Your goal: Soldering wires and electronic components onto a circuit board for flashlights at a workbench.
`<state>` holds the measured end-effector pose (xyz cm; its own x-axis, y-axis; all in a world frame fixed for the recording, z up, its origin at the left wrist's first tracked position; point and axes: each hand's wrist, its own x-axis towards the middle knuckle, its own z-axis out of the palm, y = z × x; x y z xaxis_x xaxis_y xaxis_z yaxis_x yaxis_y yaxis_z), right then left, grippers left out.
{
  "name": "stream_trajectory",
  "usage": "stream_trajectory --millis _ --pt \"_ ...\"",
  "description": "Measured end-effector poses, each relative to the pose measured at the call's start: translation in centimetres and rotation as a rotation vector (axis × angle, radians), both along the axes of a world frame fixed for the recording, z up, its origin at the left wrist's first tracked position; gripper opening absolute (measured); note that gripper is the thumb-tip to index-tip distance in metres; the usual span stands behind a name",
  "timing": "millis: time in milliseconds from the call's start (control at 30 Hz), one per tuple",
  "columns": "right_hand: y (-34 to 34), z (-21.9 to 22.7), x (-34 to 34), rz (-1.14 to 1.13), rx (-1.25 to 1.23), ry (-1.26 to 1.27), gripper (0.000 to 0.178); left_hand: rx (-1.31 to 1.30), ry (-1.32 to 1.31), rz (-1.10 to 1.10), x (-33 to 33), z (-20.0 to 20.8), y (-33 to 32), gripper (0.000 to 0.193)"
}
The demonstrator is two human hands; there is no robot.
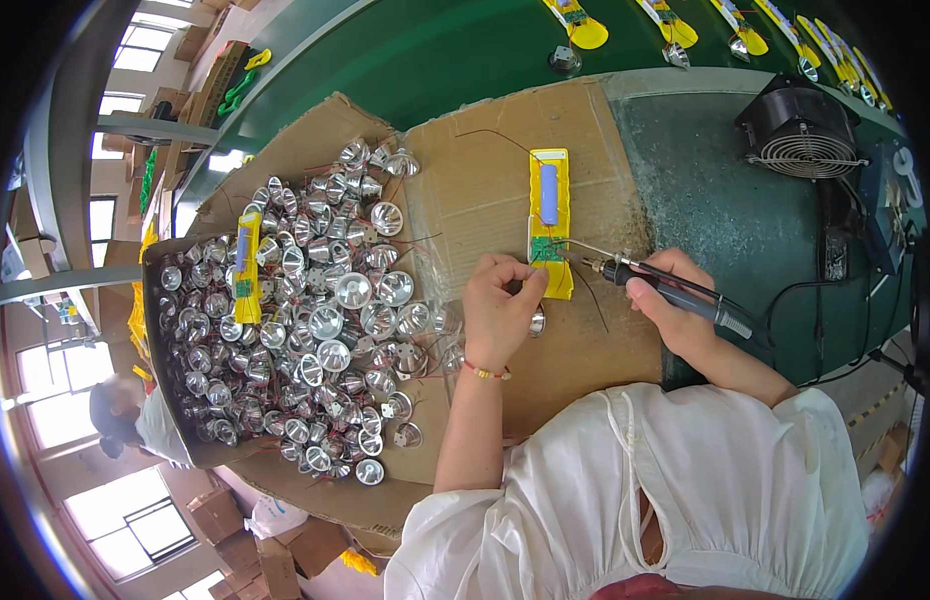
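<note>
A yellow plastic flashlight housing (pixel 555 280) lies on the cardboard in front of me. It holds a blue cylindrical battery (pixel 549 195) and a green circuit board (pixel 546 250), with thin wires running out. My right hand (pixel 675 295) grips a soldering iron (pixel 690 301), its tip beside the board's right edge. A thin bent metal tube (pixel 597 250) on the iron also reaches toward the board. My left hand (pixel 502 305) is closed in a pinch at the housing's left edge; what its fingertips hold is too small to tell. A silvery reflector cup (pixel 537 321) lies below the housing.
At left, a large heap of reflector cups (pixel 325 322) fills a box, with another yellow housing (pixel 246 268) on top. A black fan (pixel 805 130) stands at the far right. Several yellow housings (pixel 585 30) line the green surface behind. Black cables (pixel 820 285) run along the right side.
</note>
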<state>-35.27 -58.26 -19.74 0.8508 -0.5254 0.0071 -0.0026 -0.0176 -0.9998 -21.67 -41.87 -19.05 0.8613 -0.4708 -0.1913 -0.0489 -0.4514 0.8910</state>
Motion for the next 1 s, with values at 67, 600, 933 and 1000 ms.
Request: stream_trajectory --millis 67,600,933,1000 --pt "0.0 -0.2 0.0 -0.018 0.013 -0.033 0.013 -0.010 0.020 0.007 0.0 -0.1 0.0 0.013" --pt "-2.9 -0.7 -3.8 -0.163 0.132 -0.011 0.014 -0.041 0.192 -0.011 1.6 4.2 1.2 0.016" --pt "-4.0 -2.2 -4.0 -0.216 0.101 0.015 0.012 0.368 -0.289 -0.326 8.0 2.5 -5.0 0.016" --pt "-3.9 -2.4 -3.9 -0.205 0.111 0.000 0.012 0.424 -0.416 -0.210 12.8 2.6 -6.6 0.018"
